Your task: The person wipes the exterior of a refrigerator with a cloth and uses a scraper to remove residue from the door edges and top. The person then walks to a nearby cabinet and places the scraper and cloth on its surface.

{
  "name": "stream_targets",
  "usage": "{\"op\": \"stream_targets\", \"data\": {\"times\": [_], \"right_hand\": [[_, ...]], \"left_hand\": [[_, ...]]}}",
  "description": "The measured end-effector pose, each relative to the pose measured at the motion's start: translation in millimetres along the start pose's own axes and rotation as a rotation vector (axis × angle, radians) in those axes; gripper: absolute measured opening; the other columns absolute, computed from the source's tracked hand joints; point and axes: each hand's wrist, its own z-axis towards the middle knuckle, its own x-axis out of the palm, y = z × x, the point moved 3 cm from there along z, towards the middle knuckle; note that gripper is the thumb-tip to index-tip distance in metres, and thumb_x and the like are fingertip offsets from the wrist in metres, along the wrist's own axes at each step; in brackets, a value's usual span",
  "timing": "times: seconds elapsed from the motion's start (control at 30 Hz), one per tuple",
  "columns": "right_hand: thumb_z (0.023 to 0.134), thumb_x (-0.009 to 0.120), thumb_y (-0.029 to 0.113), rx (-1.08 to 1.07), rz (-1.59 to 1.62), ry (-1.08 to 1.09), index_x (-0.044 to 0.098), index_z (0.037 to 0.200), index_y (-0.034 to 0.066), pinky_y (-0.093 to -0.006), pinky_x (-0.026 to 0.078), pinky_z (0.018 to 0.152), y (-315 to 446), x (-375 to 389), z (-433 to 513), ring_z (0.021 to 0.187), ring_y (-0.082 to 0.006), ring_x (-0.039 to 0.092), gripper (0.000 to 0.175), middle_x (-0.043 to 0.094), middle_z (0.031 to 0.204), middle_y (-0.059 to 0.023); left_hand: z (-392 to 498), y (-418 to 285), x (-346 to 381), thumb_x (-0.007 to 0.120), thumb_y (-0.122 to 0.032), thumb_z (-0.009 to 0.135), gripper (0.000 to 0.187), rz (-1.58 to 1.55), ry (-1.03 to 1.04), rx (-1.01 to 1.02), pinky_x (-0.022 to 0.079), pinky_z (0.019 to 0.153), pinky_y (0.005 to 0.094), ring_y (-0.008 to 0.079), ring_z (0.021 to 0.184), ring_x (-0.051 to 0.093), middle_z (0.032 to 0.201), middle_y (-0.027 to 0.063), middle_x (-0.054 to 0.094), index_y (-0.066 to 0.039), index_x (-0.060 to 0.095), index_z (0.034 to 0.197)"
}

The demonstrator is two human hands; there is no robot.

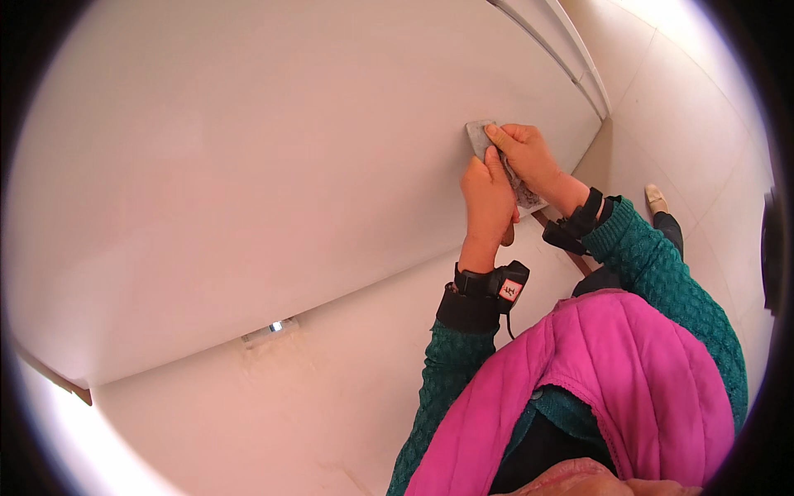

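My left hand (488,195) is closed around a flat tool, with the brown end of what seems to be its handle (508,235) showing below the fist. Its grey, flat blade (479,135) points up and away from me. My right hand (527,155) grips a second part or piece with a rough, grey-stained face (526,196); whether this is a separate tool I cannot tell. The right thumb presses on the grey blade. Both hands are close together over the right part of a large, smooth white panel (267,161). My fingers hide much of the tool.
A pale lower surface (205,409) runs along the panel's near edge, with a small translucent object (270,332) beside that edge. Brown strips (577,259) show under the panel. To the right lies a tiled floor (695,155) with a foot in a beige shoe (655,198).
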Motion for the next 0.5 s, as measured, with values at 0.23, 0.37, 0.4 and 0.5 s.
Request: {"op": "stream_targets", "data": {"times": [0.23,0.37,0.4,0.5], "right_hand": [[0.099,0.061,0.038,-0.056,0.115,0.005,0.064,0.079,0.0031,-0.0288,0.045,0.052,-0.9,-6.6,-11.3,0.060,-0.0079,0.053,0.040,0.060,0.068,-0.0003],[0.099,0.061,0.037,-0.064,0.067,-0.024,0.064,0.079,0.0037,-0.0284,0.044,0.051,-2.3,-12.3,-8.7,0.059,-0.0079,0.052,0.039,0.060,0.069,0.0001],[0.099,0.061,0.037,-0.083,0.100,-0.036,0.064,0.080,0.0037,-0.0282,0.044,0.052,-1.4,-14.7,-9.1,0.059,-0.0078,0.051,0.039,0.060,0.069,0.0002],[0.099,0.061,0.036,-0.113,0.171,-0.012,0.063,0.077,0.0035,-0.0286,0.044,0.052,0.8,-18.1,-15.0,0.060,-0.0080,0.051,0.039,0.059,0.070,0.0003]], "left_hand": [[-10.2,2.5,7.6,0.040,-0.034,0.107,0.045,-0.047,0.020,-0.105,0.037,0.030,0.0372,0.0221,0.032,0.049,0.054,0.0095,0.048,0.002,0.042,0.081],[-13.0,-3.1,13.4,0.036,-0.030,0.108,0.040,0.054,-0.013,-0.014,0.039,0.032,0.0348,0.0181,0.032,0.048,0.048,0.0070,0.048,0.000,0.045,0.083],[-11.2,-3.5,16.5,0.035,-0.030,0.108,0.040,0.035,-0.010,-0.028,0.039,0.032,0.0348,0.0182,0.032,0.048,0.048,0.0069,0.048,0.000,0.045,0.083],[-14.1,-3.4,21.1,0.035,-0.030,0.108,0.042,-0.002,-0.003,-0.040,0.039,0.032,0.0350,0.0183,0.032,0.048,0.047,0.0070,0.048,0.000,0.044,0.080]]}}
